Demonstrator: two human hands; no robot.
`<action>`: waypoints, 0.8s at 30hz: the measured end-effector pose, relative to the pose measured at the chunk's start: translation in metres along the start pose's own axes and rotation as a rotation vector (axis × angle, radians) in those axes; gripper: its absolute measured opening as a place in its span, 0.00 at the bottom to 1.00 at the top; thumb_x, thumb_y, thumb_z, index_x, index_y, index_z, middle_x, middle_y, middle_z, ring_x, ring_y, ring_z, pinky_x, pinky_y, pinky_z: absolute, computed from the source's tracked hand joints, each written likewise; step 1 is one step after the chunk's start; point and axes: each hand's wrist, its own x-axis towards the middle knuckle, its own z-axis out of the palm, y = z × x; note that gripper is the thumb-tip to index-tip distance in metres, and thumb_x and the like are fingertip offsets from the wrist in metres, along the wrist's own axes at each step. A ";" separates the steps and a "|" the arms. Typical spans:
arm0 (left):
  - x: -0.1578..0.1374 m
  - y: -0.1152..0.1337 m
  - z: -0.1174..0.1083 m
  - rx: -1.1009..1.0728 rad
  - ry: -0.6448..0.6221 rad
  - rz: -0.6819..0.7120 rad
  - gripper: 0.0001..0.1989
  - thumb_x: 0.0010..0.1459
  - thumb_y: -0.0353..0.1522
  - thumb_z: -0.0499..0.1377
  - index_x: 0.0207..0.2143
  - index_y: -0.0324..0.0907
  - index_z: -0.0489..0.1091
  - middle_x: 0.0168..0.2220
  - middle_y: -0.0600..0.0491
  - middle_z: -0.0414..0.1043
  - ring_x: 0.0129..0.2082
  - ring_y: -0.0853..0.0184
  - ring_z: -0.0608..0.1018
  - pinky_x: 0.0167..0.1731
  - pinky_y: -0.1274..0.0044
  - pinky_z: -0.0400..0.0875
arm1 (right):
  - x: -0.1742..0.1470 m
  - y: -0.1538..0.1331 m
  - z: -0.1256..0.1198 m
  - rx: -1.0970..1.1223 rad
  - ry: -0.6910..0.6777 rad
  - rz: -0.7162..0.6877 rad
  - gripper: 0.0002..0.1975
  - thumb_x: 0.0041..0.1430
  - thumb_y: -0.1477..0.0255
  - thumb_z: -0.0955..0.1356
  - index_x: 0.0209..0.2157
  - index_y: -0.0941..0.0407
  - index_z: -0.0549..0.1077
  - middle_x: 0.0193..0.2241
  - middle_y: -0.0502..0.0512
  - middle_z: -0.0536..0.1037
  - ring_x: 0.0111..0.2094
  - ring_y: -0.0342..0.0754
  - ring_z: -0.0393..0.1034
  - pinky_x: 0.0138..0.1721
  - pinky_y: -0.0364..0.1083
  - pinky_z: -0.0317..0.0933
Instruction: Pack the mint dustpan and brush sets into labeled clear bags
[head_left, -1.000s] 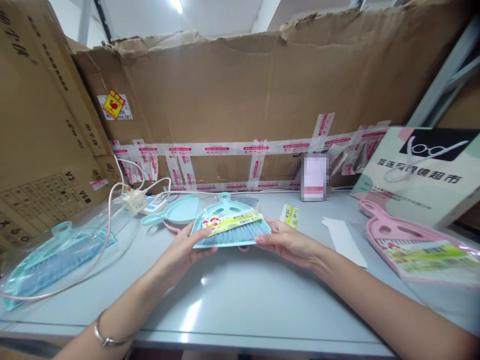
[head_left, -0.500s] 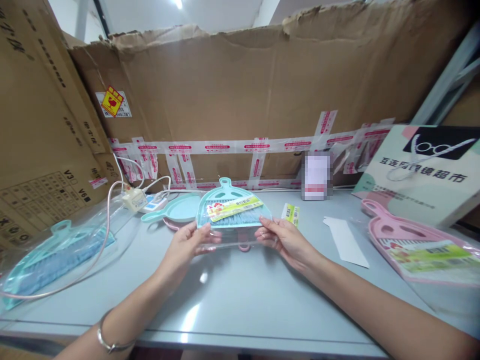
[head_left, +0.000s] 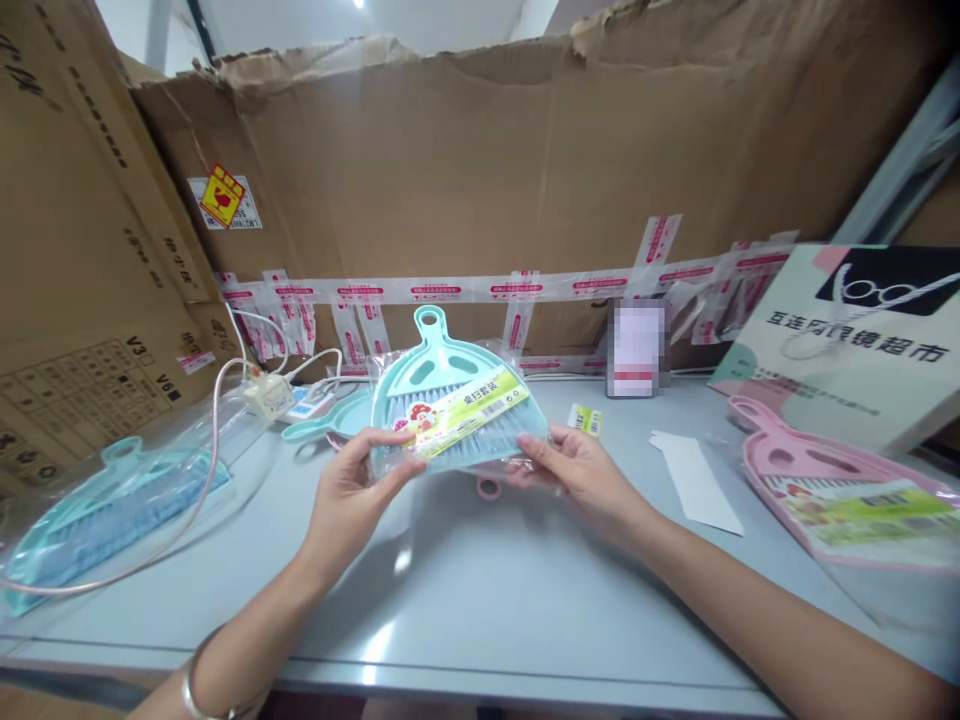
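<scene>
Between my two hands, above the table, is a turquoise dustpan and brush set (head_left: pixel 442 372) in a clear plastic bag, its handle pointing away from me. A green and yellow printed card (head_left: pixel 480 412) lies slantwise across the blue bristles. My left hand (head_left: pixel 358 480) pinches the bag's lower left edge between thumb and fingers. At the lower right corner my right hand (head_left: pixel 574 462) grips the bag, thumb on top and fingers partly hidden beneath. Behind the set, another turquoise dustpan (head_left: pixel 337 418) lies on the table, partly covered from view. A pink handle end (head_left: pixel 489 487) shows below.
A bagged turquoise set (head_left: pixel 112 510) lies at left under a cable, and a bagged pink set (head_left: pixel 832 480) at right. White card (head_left: pixel 701 485), a small label (head_left: pixel 585 420), a phone (head_left: pixel 636 350) and a paper bag (head_left: pixel 840 350) stand or lie around. Cardboard (head_left: pixel 450 180) walls the back.
The bagged set has been raised and tilted up, so its face shows more fully. My left hand has shifted slightly left and turned its grip; my right hand has moved slightly right.
</scene>
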 end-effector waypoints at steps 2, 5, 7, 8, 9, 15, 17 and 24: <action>-0.001 0.000 0.003 -0.031 0.044 -0.070 0.09 0.48 0.38 0.63 0.29 0.42 0.69 0.29 0.54 0.73 0.19 0.73 0.71 0.18 0.80 0.66 | -0.003 0.000 0.000 -0.007 -0.039 -0.076 0.32 0.48 0.62 0.71 0.53 0.55 0.60 0.39 0.57 0.77 0.35 0.46 0.74 0.40 0.47 0.66; -0.001 -0.002 0.004 -0.114 0.059 -0.154 0.11 0.48 0.39 0.63 0.26 0.41 0.68 0.24 0.56 0.71 0.16 0.75 0.68 0.14 0.82 0.63 | -0.007 0.002 -0.003 -0.094 -0.153 -0.210 0.55 0.41 0.64 0.74 0.62 0.47 0.35 0.55 0.61 0.64 0.50 0.54 0.66 0.50 0.53 0.59; 0.000 -0.004 0.005 -0.164 0.079 -0.183 0.12 0.47 0.39 0.63 0.26 0.40 0.68 0.25 0.55 0.72 0.19 0.73 0.70 0.16 0.82 0.66 | -0.008 0.005 -0.006 -0.275 -0.199 -0.323 0.61 0.30 0.66 0.78 0.62 0.47 0.41 0.59 0.60 0.57 0.56 0.58 0.56 0.55 0.55 0.52; 0.000 -0.005 0.005 -0.179 0.093 -0.188 0.12 0.46 0.39 0.64 0.26 0.40 0.68 0.26 0.55 0.72 0.20 0.72 0.71 0.17 0.82 0.66 | -0.008 0.006 -0.006 -0.364 -0.199 -0.373 0.58 0.26 0.67 0.78 0.60 0.47 0.48 0.59 0.59 0.57 0.58 0.59 0.53 0.57 0.55 0.49; 0.000 -0.005 0.004 -0.184 0.107 -0.189 0.12 0.46 0.39 0.64 0.26 0.40 0.68 0.27 0.55 0.72 0.21 0.72 0.71 0.18 0.82 0.67 | -0.008 0.007 -0.006 -0.425 -0.184 -0.405 0.52 0.27 0.68 0.78 0.56 0.48 0.56 0.57 0.58 0.59 0.58 0.58 0.53 0.57 0.55 0.48; -0.002 -0.008 0.006 -0.124 0.099 -0.166 0.12 0.50 0.40 0.60 0.23 0.41 0.65 0.20 0.58 0.66 0.17 0.75 0.66 0.15 0.83 0.63 | -0.001 0.011 0.004 -0.307 0.075 -0.347 0.12 0.55 0.63 0.66 0.22 0.54 0.66 0.29 0.51 0.73 0.38 0.48 0.68 0.45 0.51 0.61; -0.003 -0.007 0.007 -0.098 0.088 -0.129 0.10 0.52 0.39 0.59 0.26 0.41 0.67 0.23 0.57 0.67 0.20 0.74 0.68 0.18 0.83 0.65 | 0.000 0.011 0.007 -0.246 0.165 -0.341 0.08 0.54 0.64 0.67 0.29 0.54 0.69 0.32 0.51 0.74 0.37 0.47 0.69 0.43 0.49 0.63; -0.003 0.003 0.012 -0.299 0.045 -0.096 0.41 0.51 0.34 0.61 0.60 0.54 0.39 0.44 0.52 0.70 0.43 0.66 0.74 0.38 0.77 0.73 | 0.000 0.011 0.012 -0.021 0.140 -0.340 0.46 0.51 0.70 0.69 0.61 0.45 0.34 0.39 0.53 0.74 0.41 0.47 0.71 0.46 0.50 0.65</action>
